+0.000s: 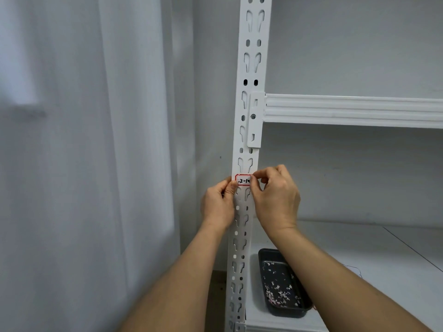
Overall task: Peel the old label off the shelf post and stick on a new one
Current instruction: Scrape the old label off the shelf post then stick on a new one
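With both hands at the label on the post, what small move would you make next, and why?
Probably pull the right edge of the label away from the post with the right hand. Its fingers pinch that edge, while the left hand holds the post at the label's left end. Whether a corner has lifted yet cannot be told, so a slow peel seems safest.

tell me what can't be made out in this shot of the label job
- Label text, head view: right end covered by the right hand's fingers; writing too small to read fully.
- Whether the label is old or new: cannot tell.
- Left hand's fingertips: hidden behind the shelf post.
- Scraps in the black tray: too small to identify; forearm covers one edge.
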